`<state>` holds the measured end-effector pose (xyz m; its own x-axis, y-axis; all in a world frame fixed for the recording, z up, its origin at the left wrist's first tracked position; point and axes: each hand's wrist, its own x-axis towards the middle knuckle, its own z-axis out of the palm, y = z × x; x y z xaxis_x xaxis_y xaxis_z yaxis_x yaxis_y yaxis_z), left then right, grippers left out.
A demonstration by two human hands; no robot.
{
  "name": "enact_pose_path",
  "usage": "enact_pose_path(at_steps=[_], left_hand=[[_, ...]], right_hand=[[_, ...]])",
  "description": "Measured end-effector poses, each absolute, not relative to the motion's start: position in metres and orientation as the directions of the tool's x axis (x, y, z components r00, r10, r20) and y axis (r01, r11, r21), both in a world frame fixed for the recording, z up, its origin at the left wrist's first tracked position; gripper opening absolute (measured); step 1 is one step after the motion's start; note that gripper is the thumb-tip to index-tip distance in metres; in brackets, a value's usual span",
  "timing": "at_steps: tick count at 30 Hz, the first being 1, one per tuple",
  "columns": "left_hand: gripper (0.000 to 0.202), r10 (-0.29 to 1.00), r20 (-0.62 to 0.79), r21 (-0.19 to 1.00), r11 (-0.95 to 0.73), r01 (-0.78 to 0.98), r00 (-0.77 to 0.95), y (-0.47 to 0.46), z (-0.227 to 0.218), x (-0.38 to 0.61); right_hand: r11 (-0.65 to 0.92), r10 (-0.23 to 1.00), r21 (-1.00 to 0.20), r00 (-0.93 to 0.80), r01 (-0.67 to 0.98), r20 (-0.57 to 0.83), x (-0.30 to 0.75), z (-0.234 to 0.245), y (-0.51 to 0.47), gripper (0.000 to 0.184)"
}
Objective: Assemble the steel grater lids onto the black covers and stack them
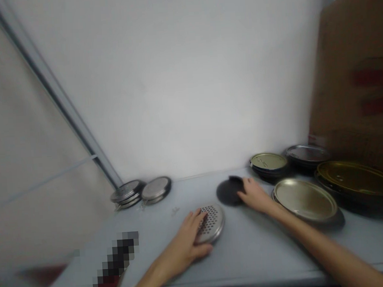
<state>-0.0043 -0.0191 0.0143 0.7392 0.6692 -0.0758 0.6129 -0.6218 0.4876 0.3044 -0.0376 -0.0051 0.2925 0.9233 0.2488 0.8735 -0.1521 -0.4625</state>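
Observation:
A flat round metal tin (213, 225) with a perforated top lies on the grey table near the middle. My left hand (187, 239) rests over its left side, fingertips on the holes and thumb along the near edge. Further back and to the right, my right hand (254, 194) pinches the edge of a dark round disc (228, 192). Motion blur hides the disc's details, and whether it touches the table I cannot tell. A small pale item (175, 211), too faint to name, lies to the left of the disc.
Several round metal tins (155, 188) sit at the back left, some stacked. On the right are a pale gold round lid (305, 198), a larger gold one (356, 177) and smaller round tins (268, 161). A cardboard box (352, 64) stands behind them, against a white wall (190, 74).

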Motion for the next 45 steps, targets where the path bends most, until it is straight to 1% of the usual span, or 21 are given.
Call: enact_pose_path(at_steps=[1, 3, 6, 8, 11, 14, 16, 19, 24, 28, 30, 31, 32, 34, 36, 38, 39, 40, 41, 43, 45], left_hand=[[0.085, 0.675, -0.068, 0.5, -0.614, 0.61, 0.735, -0.018, 0.015, -0.005], [0.084, 0.687, -0.047, 0.514, -0.606, 0.607, 0.725, -0.016, 0.014, -0.004], [0.087, 0.706, -0.01, 0.513, -0.604, 0.61, 0.708, -0.014, 0.008, 0.0], [0.092, 0.717, 0.008, 0.501, -0.606, 0.618, 0.697, -0.013, 0.004, 0.003], [0.097, 0.716, 0.037, 0.488, -0.622, 0.613, 0.697, -0.01, -0.001, 0.008], [0.095, 0.691, 0.096, 0.491, -0.659, 0.569, 0.717, -0.008, -0.002, 0.017], [0.094, 0.673, 0.136, 0.486, -0.685, 0.542, 0.727, -0.005, -0.001, 0.025], [0.098, 0.644, 0.152, 0.48, -0.711, 0.514, 0.749, -0.001, -0.001, 0.041], [0.104, 0.604, 0.16, 0.455, -0.747, 0.484, 0.781, 0.003, -0.007, 0.062], [0.106, 0.587, 0.189, 0.463, -0.76, 0.456, 0.787, -0.001, -0.009, 0.07], [0.1, 0.581, 0.196, 0.504, -0.751, 0.427, 0.79, -0.002, -0.006, 0.068], [0.092, 0.582, 0.204, 0.529, -0.742, 0.411, 0.787, 0.0, -0.003, 0.066], [0.081, 0.591, 0.22, 0.551, -0.732, 0.402, 0.776, 0.003, 0.0, 0.061], [0.051, 0.638, 0.265, 0.556, -0.713, 0.426, 0.723, 0.017, 0.006, 0.045], [0.028, 0.705, 0.307, 0.483, -0.694, 0.534, 0.639, 0.04, 0.013, 0.022], [0.014, 0.762, 0.274, 0.361, -0.647, 0.671, 0.587, 0.066, 0.019, -0.003], [0.011, 0.799, 0.248, 0.315, -0.601, 0.734, 0.548, 0.079, 0.022, -0.015], [0.011, 0.832, 0.202, 0.294, -0.554, 0.779, 0.516, 0.089, 0.023, -0.026], [0.014, 0.86, 0.137, 0.299, -0.51, 0.807, 0.492, 0.098, 0.024, -0.036], [0.02, 0.872, 0.04, 0.339, -0.472, 0.814, 0.488, 0.109, 0.023, -0.048], [0.02, 0.863, -0.003, 0.363, -0.47, 0.804, 0.506, 0.112, 0.021, -0.053]], right_hand=[[-0.159, 0.933, -0.46, 0.285, 0.874, 0.218, 0.303, -0.006, -0.036, 0.032], [-0.159, 0.947, -0.459, 0.266, 0.874, 0.178, 0.3, -0.007, -0.035, 0.03], [-0.103, 0.958, -0.487, 0.218, 0.867, 0.185, 0.296, -0.008, -0.04, 0.033], [-0.058, 0.963, -0.512, 0.183, 0.857, 0.196, 0.294, -0.009, -0.045, 0.031], [0.01, 0.961, -0.572, 0.15, 0.82, 0.233, 0.291, -0.011, -0.052, 0.03], [0.066, 0.952, -0.65, 0.148, 0.757, 0.269, 0.287, -0.015, -0.056, 0.034], [0.091, 0.955, -0.704, 0.139, 0.704, 0.263, 0.284, -0.018, -0.056, 0.032], [0.124, 0.953, -0.76, 0.136, 0.637, 0.27, 0.282, -0.025, -0.054, 0.027], [0.164, 0.936, -0.746, 0.138, 0.645, 0.325, 0.283, -0.032, -0.052, 0.021], [0.162, 0.938, -0.762, 0.142, 0.628, 0.317, 0.286, -0.034, -0.051, 0.019], [0.145, 0.94, -0.781, 0.161, 0.608, 0.3, 0.287, -0.036, -0.049, 0.019], [0.135, 0.942, -0.789, 0.171, 0.599, 0.291, 0.288, -0.037, -0.049, 0.019], [0.126, 0.943, -0.796, 0.178, 0.592, 0.282, 0.289, -0.038, -0.048, 0.019], [0.113, 0.943, -0.802, 0.191, 0.587, 0.273, 0.289, -0.041, -0.048, 0.02], [0.102, 0.934, -0.794, 0.217, 0.599, 0.283, 0.289, -0.043, -0.047, 0.023], [0.083, 0.918, -0.774, 0.254, 0.628, 0.305, 0.289, -0.044, -0.047, 0.026], [0.069, 0.909, -0.761, 0.273, 0.645, 0.314, 0.289, -0.045, -0.046, 0.027], [0.051, 0.902, -0.747, 0.291, 0.663, 0.32, 0.29, -0.045, -0.046, 0.028], [0.029, 0.895, -0.734, 0.308, 0.679, 0.321, 0.291, -0.045, -0.045, 0.028], [-0.024, 0.883, -0.712, 0.349, 0.702, 0.314, 0.293, -0.045, -0.044, 0.029], [-0.076, 0.861, -0.705, 0.402, 0.706, 0.31, 0.296, -0.044, -0.043, 0.028]])
